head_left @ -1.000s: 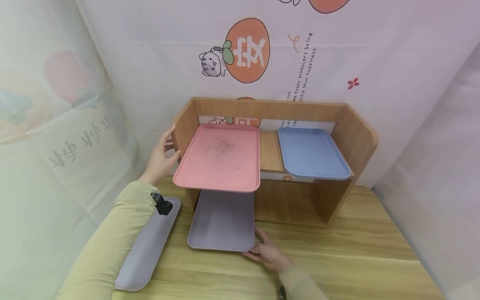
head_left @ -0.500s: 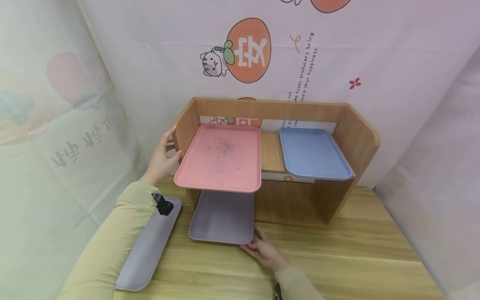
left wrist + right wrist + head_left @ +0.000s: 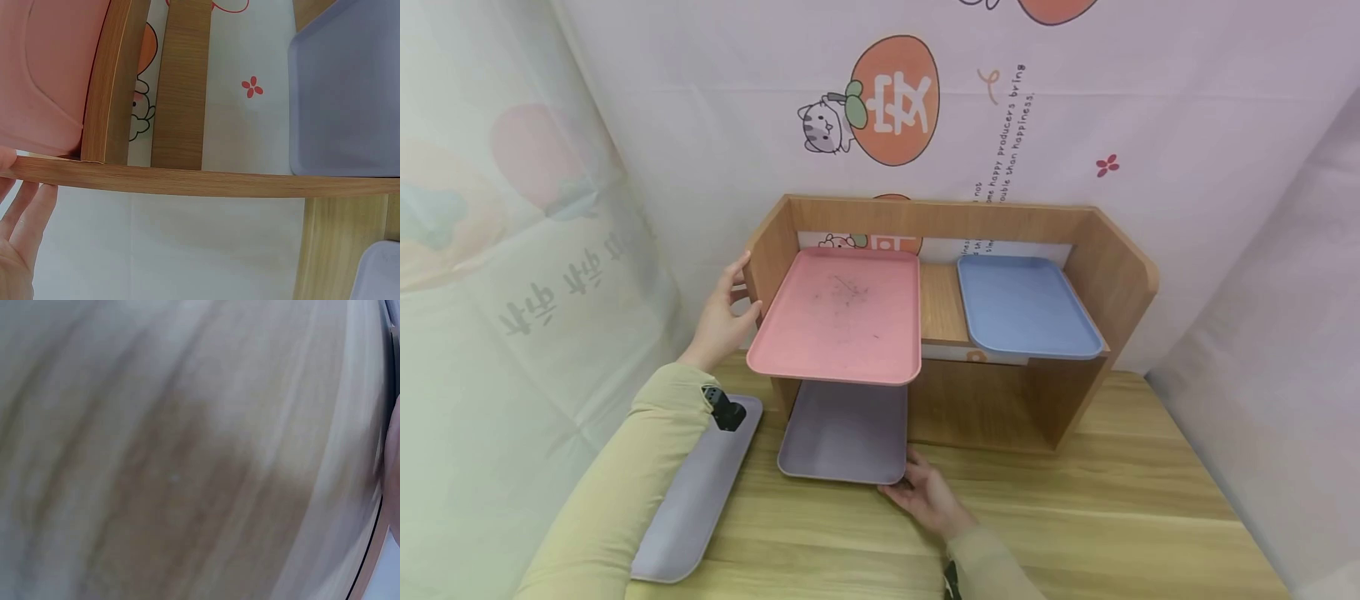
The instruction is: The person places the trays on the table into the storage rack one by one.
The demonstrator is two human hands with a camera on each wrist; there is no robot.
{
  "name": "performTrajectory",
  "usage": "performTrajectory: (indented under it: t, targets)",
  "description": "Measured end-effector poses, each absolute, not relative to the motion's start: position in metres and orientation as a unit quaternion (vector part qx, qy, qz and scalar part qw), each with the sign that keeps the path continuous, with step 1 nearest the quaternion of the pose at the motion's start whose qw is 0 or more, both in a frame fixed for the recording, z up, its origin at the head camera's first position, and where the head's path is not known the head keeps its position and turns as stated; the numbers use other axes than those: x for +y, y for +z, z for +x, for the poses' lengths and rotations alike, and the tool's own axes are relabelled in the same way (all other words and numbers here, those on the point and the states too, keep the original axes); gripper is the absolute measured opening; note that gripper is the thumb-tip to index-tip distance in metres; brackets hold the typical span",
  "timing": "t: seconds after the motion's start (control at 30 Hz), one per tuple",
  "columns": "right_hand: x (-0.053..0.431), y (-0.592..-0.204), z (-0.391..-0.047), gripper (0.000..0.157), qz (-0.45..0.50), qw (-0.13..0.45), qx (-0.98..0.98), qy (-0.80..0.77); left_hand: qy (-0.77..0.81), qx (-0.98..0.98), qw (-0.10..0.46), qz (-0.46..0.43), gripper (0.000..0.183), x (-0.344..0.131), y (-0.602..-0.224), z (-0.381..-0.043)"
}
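Purple rectangular tray point(image 3: 846, 433) — partly inside wooden shelf point(image 3: 943, 307), lower left

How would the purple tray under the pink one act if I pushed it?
The purple tray would probably stay stiff, since its rim looks straight. It's flat, so it likely slides, not rolls. Its thin edge hints it's light.

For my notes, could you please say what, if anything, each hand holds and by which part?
Left hand: wooden shelf's left panel, front edge. Right hand: purple tray below pink tray, front right corner.
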State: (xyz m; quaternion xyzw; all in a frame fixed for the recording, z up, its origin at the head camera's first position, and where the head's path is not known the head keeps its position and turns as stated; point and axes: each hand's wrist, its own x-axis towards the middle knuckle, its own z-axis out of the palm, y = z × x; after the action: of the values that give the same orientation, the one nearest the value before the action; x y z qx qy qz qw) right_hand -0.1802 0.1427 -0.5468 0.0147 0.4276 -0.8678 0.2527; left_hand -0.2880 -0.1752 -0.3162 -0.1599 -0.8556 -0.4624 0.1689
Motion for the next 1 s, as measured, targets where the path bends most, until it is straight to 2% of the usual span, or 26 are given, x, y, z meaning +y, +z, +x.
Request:
performTrajectory:
  t: [0.57, 0.7, 0.87, 1.0]
  targets:
    - [0.159, -0.547, -0.168, 0.065, 0.009, 0.277, 0.442, -0.853, -0.463, -0.855, 0.170, -0.160, 0.075, -0.175, -0.317, -0.288]
    - [0.173, -0.545, -0.160, 0.057, 0.022, 0.274, 0.442, -0.854, -0.464, -0.853, 0.171, -0.164, 0.076, -0.176, -0.318, -0.291]
    - [0.206, -0.547, -0.158, 0.038, 0.022, 0.276, 0.415, -0.867, -0.464, -0.852, 0.176, -0.166, 0.076, -0.177, -0.318, -0.292]
    - [0.241, -0.544, -0.160, 0.034, 0.043, 0.260, 0.419, -0.869, -0.462, -0.855, 0.172, -0.163, 0.076, -0.176, -0.318, -0.292]
